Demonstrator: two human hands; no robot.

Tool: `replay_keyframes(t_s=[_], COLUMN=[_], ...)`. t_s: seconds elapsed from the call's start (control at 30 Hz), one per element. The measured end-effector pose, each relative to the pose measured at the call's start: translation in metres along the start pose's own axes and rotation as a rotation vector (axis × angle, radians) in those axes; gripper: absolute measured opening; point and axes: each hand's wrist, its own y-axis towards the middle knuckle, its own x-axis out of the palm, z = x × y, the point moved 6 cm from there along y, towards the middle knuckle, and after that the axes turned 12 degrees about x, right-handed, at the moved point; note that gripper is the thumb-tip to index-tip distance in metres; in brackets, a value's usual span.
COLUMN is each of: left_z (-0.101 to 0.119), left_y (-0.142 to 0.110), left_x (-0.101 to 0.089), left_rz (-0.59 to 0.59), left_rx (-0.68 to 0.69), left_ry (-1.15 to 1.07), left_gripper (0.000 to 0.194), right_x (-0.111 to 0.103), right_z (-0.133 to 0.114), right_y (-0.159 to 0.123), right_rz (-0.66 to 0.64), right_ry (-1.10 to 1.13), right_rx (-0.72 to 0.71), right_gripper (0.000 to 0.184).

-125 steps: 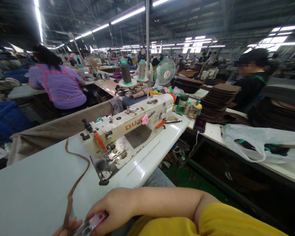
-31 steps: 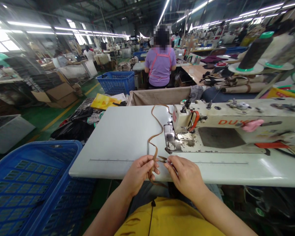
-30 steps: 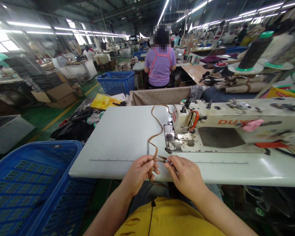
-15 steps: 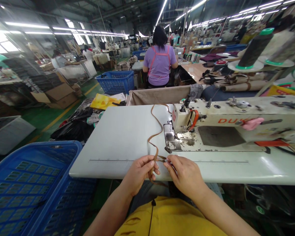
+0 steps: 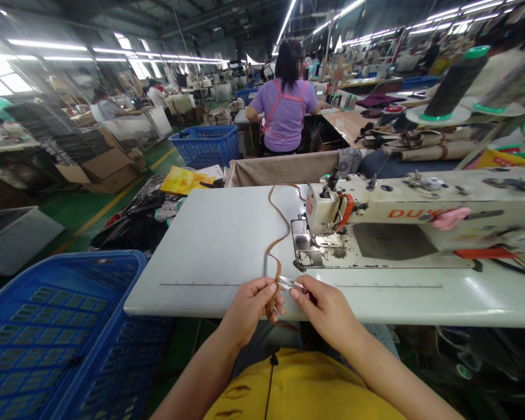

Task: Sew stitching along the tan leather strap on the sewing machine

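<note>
Pinched in my left hand (image 5: 257, 300) is a narrow brown strap (image 5: 279, 238). Part of it loops below my fingers, and the rest winds over the white table toward the sewing machine's head. My right hand (image 5: 322, 298) is closed around small metal thread snips (image 5: 287, 283). Their two blades point left, slightly apart, and their tips are at the strap beside my left fingertips. My right palm and fingers hide the snips' handle. Behind both hands stands the sewing machine (image 5: 332, 233), its needle area to the right of the strap.
The white table (image 5: 210, 245) carries a printed ruler line near its front edge. A blue plastic basket (image 5: 126, 280) stands at the left. Beyond the table are a beige fabric bin (image 5: 280, 169) and a seated co-worker (image 5: 284, 114). Thread cones (image 5: 455, 87) rise at the right.
The snips' blades now show plainly at the strap, where a piece of strap stretched between my hands before. My hands have hardly moved. The co-worker's left arm reaches out further.
</note>
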Motion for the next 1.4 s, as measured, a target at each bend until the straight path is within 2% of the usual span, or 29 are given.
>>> replay_keyframes(t_s=[0.07,0.13,0.3,0.37,0.43,0.5,0.57,0.63,0.77,0.9,1.13,1.27,1.4], left_z=[0.001,0.002,-0.001,-0.002,-0.002,-0.002,-0.002,-0.001,0.002,0.004,0.006,0.007,0.007], left_y=[0.000,-0.001,0.000,0.001,0.001,0.001,0.001,0.000,0.000,0.001,0.000,-0.001,-0.001], left_x=[0.001,0.000,-0.001,-0.001,-0.001,-0.001,-0.002,-0.003,-0.002,-0.001,0.004,0.013,0.014], left_rz=[0.004,0.009,0.002,-0.010,-0.025,-0.029,-0.026,-0.020,-0.002,0.024,-0.004,-0.068,-0.053], left_rx=[-0.003,0.000,-0.003,-0.007,-0.006,-0.001,0.002,0.006,0.003,-0.008,-0.007,-0.003,-0.019], left_ry=[-0.017,-0.019,0.016,0.042,0.062,0.067,0.065,0.064,0.041,0.011,0.004,-0.026,-0.044], left_gripper=[0.047,0.046,0.047,0.048,0.049,0.048,0.048,0.049,0.050,0.054,0.051,0.046,0.048], right_x=[0.008,0.010,-0.003,-0.004,0.005,0.019,0.029,0.025,0.004,-0.009,-0.012,-0.011,-0.016], right_z=[0.008,0.011,0.000,0.000,0.007,0.016,0.021,0.022,0.011,0.001,-0.008,-0.009,-0.003], right_y=[0.004,0.005,-0.001,0.000,0.002,0.002,0.001,0.002,0.001,-0.004,-0.008,-0.008,-0.007], right_rz=[-0.126,-0.160,-0.013,-0.021,-0.147,-0.333,-0.434,-0.373,-0.127,-0.003,0.090,0.097,0.150], right_ry=[0.188,0.261,0.061,0.097,0.296,0.553,0.699,0.642,0.232,0.012,-0.176,-0.182,-0.142], right_rx=[0.094,0.131,0.036,0.041,0.135,0.285,0.387,0.361,0.162,0.051,-0.100,-0.126,-0.091], right_gripper=[0.037,0.040,0.029,0.032,0.043,0.052,0.055,0.055,0.041,0.032,0.028,0.027,0.034])
